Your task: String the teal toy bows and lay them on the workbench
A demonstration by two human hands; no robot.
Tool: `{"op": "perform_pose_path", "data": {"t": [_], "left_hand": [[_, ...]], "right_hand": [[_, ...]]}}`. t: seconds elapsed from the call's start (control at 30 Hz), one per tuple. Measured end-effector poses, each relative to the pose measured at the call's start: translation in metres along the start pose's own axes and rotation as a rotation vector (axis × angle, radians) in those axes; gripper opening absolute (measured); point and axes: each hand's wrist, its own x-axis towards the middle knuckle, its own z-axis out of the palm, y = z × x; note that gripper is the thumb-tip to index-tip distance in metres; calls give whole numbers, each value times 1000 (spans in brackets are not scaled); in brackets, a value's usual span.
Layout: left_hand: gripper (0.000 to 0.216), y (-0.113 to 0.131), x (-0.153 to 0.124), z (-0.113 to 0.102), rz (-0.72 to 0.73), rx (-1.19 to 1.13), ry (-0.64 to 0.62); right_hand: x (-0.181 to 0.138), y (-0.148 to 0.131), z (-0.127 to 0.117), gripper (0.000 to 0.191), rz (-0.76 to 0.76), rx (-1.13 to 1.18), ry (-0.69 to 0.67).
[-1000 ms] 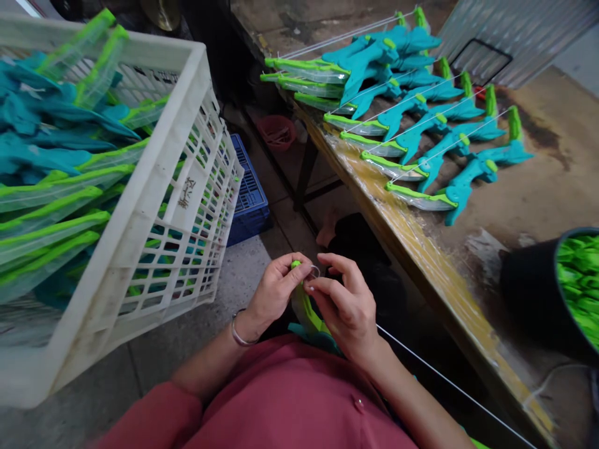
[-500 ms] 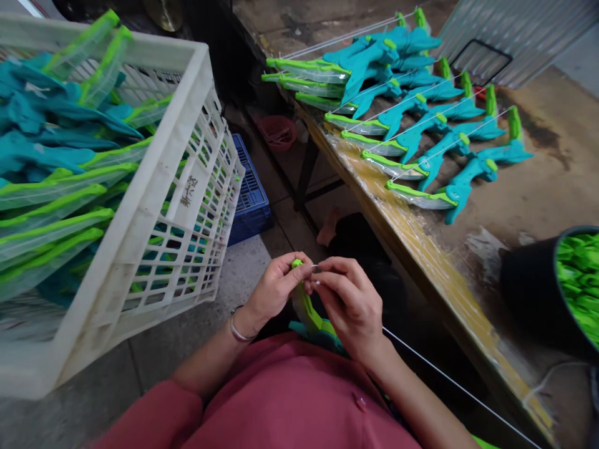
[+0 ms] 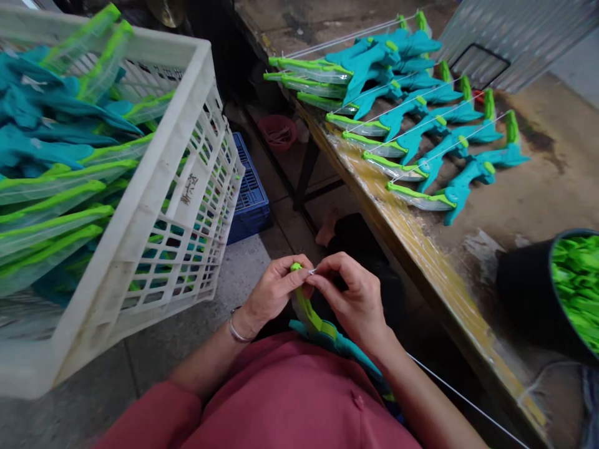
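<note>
A teal and green plastic toy bow (image 3: 306,308) lies across my lap, its lower part partly hidden by my right hand and forearm. My left hand (image 3: 276,290) is closed around its green tip, thumb and index finger pinched at the front. Against those fingertips, my right hand (image 3: 353,290) pinches a thin white string (image 3: 312,271), which shows as a small loop or knot between the two hands. More white string (image 3: 461,380) runs from under my right forearm down to the lower right. The fingertips of both hands nearly touch.
On the left stands a white plastic crate (image 3: 187,187) heaped with similar bows. Several strung bows (image 3: 447,153) lie in a row on the wooden table (image 3: 505,249), beside a black bucket (image 3: 524,293) of green parts. A blue crate (image 3: 250,206) and pink basin (image 3: 277,132) sit on the floor.
My right fingers have closed into a tighter pinch on the string, and the loop between my hands looks smaller. More of the bow's teal part shows beneath my right hand.
</note>
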Motion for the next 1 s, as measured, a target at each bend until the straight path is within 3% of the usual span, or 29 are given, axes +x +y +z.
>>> {"op": "perform_pose_path", "data": {"t": [0.13,0.3,0.53,0.67,0.8,1.0], "left_hand": [[20,0,0,-2,26,-26,-44],[19,3,0,-1,41,-42,-75],[20,5,3,1,-7,-32,-34],[24,2,4,4,-23,68,49],[26,1,4,9,-3,134,118],[22,3,8,8,-73,24,97]], "right_hand": [[4,0,-3,12,67,60,-44],[2,2,-2,18,14,0,-90],[-1,9,2,21,-125,-195,-77],[-2,9,3,20,-161,-240,-68],[-2,4,-1,14,-55,-94,-96],[1,-3,-7,13,20,111,-96]]}}
